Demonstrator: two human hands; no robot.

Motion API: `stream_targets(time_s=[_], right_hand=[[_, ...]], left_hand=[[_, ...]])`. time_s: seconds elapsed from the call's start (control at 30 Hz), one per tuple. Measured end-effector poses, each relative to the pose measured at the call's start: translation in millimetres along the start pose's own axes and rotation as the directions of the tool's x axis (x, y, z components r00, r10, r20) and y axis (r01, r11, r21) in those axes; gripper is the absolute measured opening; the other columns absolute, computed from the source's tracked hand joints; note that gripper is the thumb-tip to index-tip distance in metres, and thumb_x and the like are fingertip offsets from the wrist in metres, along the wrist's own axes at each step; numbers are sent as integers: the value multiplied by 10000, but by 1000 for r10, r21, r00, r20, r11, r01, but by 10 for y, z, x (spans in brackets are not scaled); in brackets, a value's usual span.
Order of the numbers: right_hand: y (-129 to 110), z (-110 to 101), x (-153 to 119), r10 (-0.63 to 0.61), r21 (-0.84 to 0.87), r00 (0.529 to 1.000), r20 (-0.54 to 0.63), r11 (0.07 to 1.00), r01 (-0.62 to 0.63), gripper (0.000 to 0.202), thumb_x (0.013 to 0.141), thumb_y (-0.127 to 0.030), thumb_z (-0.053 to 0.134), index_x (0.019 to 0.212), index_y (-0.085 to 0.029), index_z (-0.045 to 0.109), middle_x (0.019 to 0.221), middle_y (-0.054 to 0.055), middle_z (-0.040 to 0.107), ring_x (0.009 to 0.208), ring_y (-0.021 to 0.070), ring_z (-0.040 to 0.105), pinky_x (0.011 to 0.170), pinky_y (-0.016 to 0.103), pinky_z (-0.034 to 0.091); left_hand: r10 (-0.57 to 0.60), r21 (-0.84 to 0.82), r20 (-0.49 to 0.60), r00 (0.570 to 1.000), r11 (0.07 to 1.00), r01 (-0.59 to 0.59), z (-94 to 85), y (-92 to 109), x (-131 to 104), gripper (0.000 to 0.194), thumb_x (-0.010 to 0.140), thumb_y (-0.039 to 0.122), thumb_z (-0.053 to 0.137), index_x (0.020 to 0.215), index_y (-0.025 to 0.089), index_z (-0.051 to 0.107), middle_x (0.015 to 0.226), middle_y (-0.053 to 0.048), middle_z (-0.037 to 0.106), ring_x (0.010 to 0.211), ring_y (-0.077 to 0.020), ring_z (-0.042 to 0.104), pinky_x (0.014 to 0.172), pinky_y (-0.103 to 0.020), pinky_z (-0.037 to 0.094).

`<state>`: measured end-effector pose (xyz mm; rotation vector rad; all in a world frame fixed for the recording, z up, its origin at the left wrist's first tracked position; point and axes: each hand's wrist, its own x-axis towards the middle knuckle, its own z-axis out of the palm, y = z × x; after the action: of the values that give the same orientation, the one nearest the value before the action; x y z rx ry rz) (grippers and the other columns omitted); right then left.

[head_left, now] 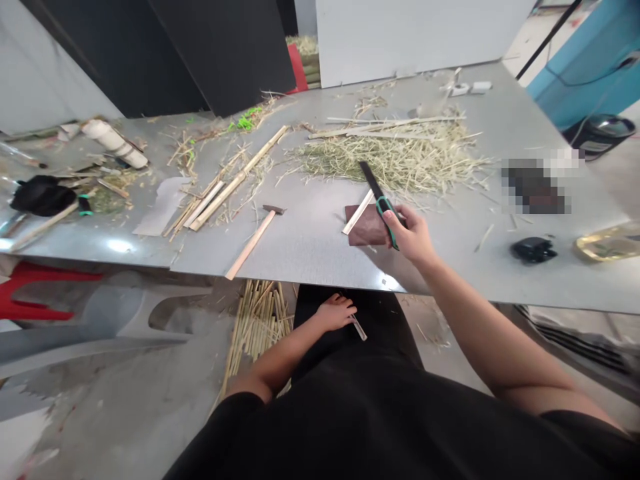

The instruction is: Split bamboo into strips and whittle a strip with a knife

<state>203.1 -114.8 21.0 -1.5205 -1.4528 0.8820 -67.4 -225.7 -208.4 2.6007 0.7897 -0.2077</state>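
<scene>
My right hand point(411, 235) is closed round the green-and-black handle of a utility knife point(377, 193), its dark blade pointing up and away over the table. Under the knife lies a brown sheet or pad point(367, 227), with a thin pale strip point(358, 215) lying across its left side. Down at my lap, my left hand point(339, 312) has its fingers curled over a short, narrow, shiny strip point(359, 328) that sticks out toward me. To the left on the table rests a hammer point(260, 237) with a wooden handle.
A heap of pale shavings point(400, 157) spreads behind the knife. Split bamboo poles point(245, 173) lie left of it. On the right are a black object point(533, 250) and a gold tray point(607, 243). Bundled sticks point(260, 313) lie below the metal table point(310, 257), near a red stool point(30, 293).
</scene>
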Motion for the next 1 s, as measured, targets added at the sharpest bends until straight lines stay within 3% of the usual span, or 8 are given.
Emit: stream_targets(time_s=[0.13,0.33,0.5,0.7,0.83,0.9,0.93,1.0], right_hand=[[47,-63,-3,79,134,995,55,987,-86,760,967,-887,621,754,-161,557,602,32,540,533,76,468,551,238,353],[173,-56,35,68,260,996,61,962,-82,651,981,-812,651,882,-174,567,696,18,582,574,79,510,576,247,398],[181,-163,92,82,338,997,16,938,-83,493,980,-674,642,1085,-198,570,749,-3,557,586,104,540,577,277,427],[108,-365,122,144,160,990,4,977,-143,449,973,-633,651,1108,-207,600,841,27,595,646,112,554,621,294,458],[-37,-365,263,8,-241,998,62,971,7,495,946,-666,738,1067,-191,667,878,48,655,780,119,543,721,271,414],[-124,-299,412,-20,-367,988,150,927,74,456,935,-613,762,1136,-205,732,956,47,708,832,123,566,745,267,387],[-162,-252,499,-1,-398,979,203,914,83,452,931,-588,767,1202,-226,757,1003,44,733,853,128,589,750,266,383],[-221,-133,674,62,-444,952,301,892,82,482,916,-568,785,1292,-267,785,1080,39,762,895,141,631,760,264,390]], left_hand=[[101,-1,31,994,995,-101,30,-55,53,409,1091,515,555,1264,204,755,1301,-130,724,1236,-253,678,1173,-445,496],[258,-90,50,965,963,-253,-96,-57,50,359,1088,532,586,1077,237,790,1163,-81,765,1132,-177,695,1095,-340,498],[174,-175,-3,985,970,-172,-270,299,166,398,1136,477,478,1127,219,781,1028,-73,786,920,-140,704,932,-295,501],[-136,-265,-93,986,958,107,-916,577,-76,558,1180,486,241,1259,196,711,1067,-71,807,880,-144,729,766,-273,429],[-287,-413,-116,951,885,216,-1542,502,-680,647,946,821,661,1135,208,743,937,-47,782,836,-160,712,759,-254,440],[-476,-354,-217,852,852,386,-1840,319,-949,653,978,819,602,1161,212,759,986,-82,793,891,-194,739,807,-284,483],[-585,-290,-273,764,807,514,-1980,182,-1050,649,1025,793,527,1199,214,763,1049,-110,804,948,-226,758,855,-313,510],[-778,-223,-360,515,607,762,-2231,-159,-1193,677,1056,758,463,1408,231,702,1227,-159,809,1066,-296,780,937,-381,554]])
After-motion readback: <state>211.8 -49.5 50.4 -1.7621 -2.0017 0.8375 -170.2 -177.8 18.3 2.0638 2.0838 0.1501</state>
